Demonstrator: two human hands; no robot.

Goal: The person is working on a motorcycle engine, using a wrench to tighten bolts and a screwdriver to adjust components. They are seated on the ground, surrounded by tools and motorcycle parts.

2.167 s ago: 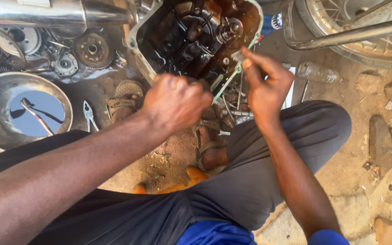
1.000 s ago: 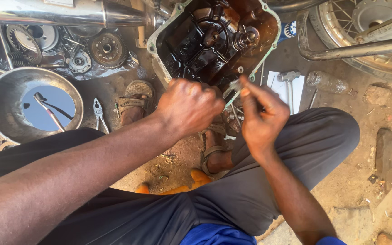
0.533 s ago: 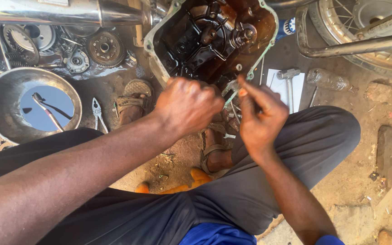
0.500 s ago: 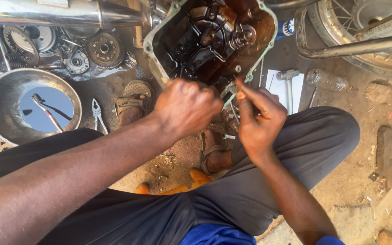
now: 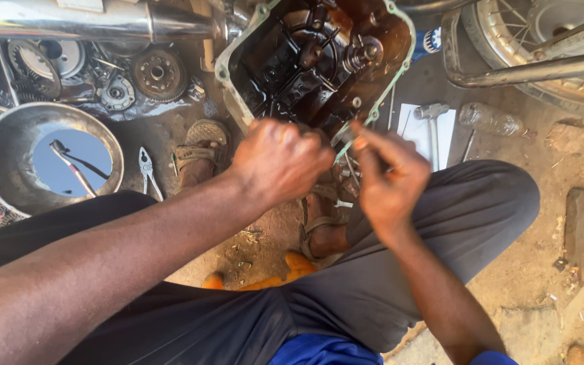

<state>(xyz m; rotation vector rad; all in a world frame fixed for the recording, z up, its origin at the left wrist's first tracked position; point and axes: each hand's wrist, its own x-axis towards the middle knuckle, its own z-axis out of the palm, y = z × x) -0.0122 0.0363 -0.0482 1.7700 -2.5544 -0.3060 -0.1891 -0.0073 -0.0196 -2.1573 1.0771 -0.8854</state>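
Hands [image 5: 332,169] lower now, beneath engine case [image 5: 312,61].

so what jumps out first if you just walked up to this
The opened engine case, black with oil and edged by a pale green gasket, fills the top centre. Just below it the left hand and right hand work close together at its lower edge. A metal bowl sits at far left.

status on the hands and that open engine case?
Left hand fisted at open oily engine case, grip hidden. Right hand pinching pale green gasket edge. Nothing blocking.
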